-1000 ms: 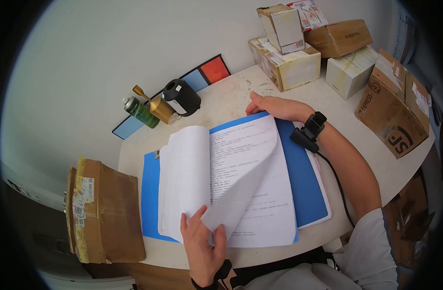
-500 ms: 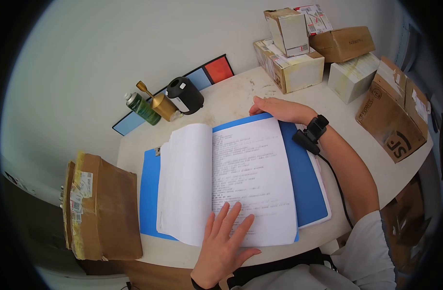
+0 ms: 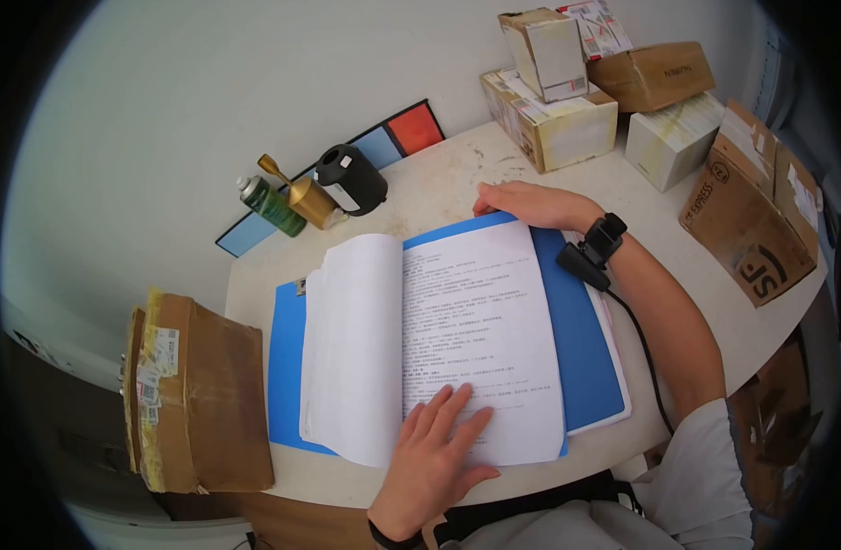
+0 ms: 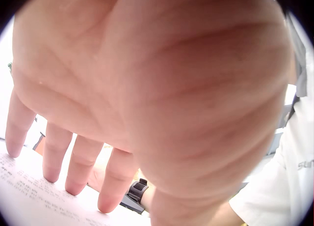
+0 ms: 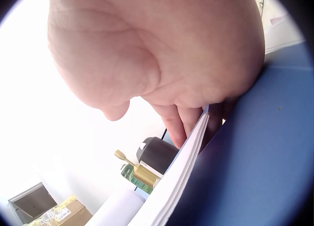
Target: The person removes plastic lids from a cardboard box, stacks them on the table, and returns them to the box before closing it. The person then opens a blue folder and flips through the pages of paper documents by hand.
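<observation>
A thick stack of printed sheets lies spread out in the head view. Its right part shows a text page [image 3: 480, 321], and turned sheets [image 3: 351, 357] curl over at the left, blank side up. Fingers spread, my left hand [image 3: 431, 458] rests on the lower part of the text page; in the left wrist view its fingertips [image 4: 108, 204] meet the paper. My right hand [image 3: 544, 207] lies at the page's top right corner, over the blue folder [image 3: 581, 348]. Seen from the right wrist, its fingers [image 5: 171, 127] reach past the sheets' edge, partly hidden by them.
A worn carton [image 3: 209, 394] stands left of the folder. Behind the papers are a green can [image 3: 272, 206], a gold-coloured pot [image 3: 310, 202] and a black cylinder [image 3: 351, 181]. Several boxes [image 3: 576, 133] are stacked at the back right, with a brown carton [image 3: 750, 211] nearer.
The sheet lifted by my left hand has gone over to the left pile. That hand has let go, moved right and settled on the text page. My right hand stays at the top corner.
</observation>
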A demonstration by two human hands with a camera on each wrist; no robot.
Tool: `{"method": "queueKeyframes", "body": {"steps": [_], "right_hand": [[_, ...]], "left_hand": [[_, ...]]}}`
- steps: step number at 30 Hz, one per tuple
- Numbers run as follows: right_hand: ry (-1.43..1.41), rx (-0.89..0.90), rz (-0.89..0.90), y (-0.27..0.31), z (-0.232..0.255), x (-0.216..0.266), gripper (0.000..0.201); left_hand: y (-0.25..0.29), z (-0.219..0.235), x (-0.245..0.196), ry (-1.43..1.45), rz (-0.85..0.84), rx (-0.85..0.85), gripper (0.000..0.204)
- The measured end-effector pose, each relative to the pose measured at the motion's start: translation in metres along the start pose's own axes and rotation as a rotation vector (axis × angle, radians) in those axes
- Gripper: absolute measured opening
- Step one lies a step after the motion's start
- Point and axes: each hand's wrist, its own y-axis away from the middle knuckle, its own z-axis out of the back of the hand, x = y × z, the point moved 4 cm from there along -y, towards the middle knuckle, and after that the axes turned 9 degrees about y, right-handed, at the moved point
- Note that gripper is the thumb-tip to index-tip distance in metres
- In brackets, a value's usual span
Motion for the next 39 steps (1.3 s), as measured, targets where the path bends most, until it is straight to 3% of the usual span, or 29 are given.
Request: {"method": "queueKeyframes", "body": {"steps": [7,13,15,19,21,23,24,26,29,31,32,33,35,39], "right_hand": [[-0.002,0.026,0.011,0.001,0.001,0.001,0.084],[0.009,0.03,0.023,0.002,0.001,0.004,0.083],[-0.009,0.02,0.031,-0.001,0.0,-0.001,0.083],[-0.014,0.034,0.053,-0.003,0.001,-0.002,0.087],[0.003,-0.021,0.013,-0.001,0.002,-0.003,0.081],[-0.084,-0.011,0.013,-0.005,0.0,-0.008,0.083],[-0.166,0.004,0.018,-0.007,0.0,-0.01,0.085],[-0.161,0.005,0.003,-0.004,0.002,-0.008,0.086],[-0.089,0.016,-0.017,0.0,0.002,0.0,0.083],[-0.08,0.017,-0.011,-0.001,0.0,0.0,0.083],[-0.076,0.006,-0.011,-0.002,0.001,-0.001,0.082],[-0.1,0.011,-0.003,-0.003,0.0,-0.002,0.08],[-0.079,0.01,0.003,-0.003,0.0,0.0,0.08],[-0.077,0.016,0.029,-0.006,-0.001,-0.004,0.079]], "left_hand": [[0.002,-0.001,0.002,0.009,-0.006,-0.011,0.07],[0.004,-0.004,0.005,-0.023,-0.033,-0.043,0.046],[0.003,-0.001,-0.001,0.013,-0.006,-0.119,0.033],[0.006,0.003,0.005,-0.004,-0.038,-0.234,0.025],[0.028,0.025,0.027,-0.005,0.178,-0.621,0.028],[0.06,0.04,0.065,0.242,0.588,-0.822,0.03],[0.075,0.048,0.078,0.329,0.627,-0.954,0.032],[0.095,0.065,0.086,-0.193,0.481,-1.04,0.035],[0.092,0.072,0.058,-0.35,0.418,-1.176,0.041],[0.069,0.062,0.032,-0.061,0.27,-0.992,0.04],[0.055,0.053,0.018,0.073,0.259,-0.724,0.042],[0.04,0.041,0.011,0.077,0.11,-0.461,0.054],[0.015,0.015,-0.008,-0.044,-0.03,-0.143,0.081],[0.004,-0.001,-0.006,0.047,-0.013,-0.064,0.071]]}}
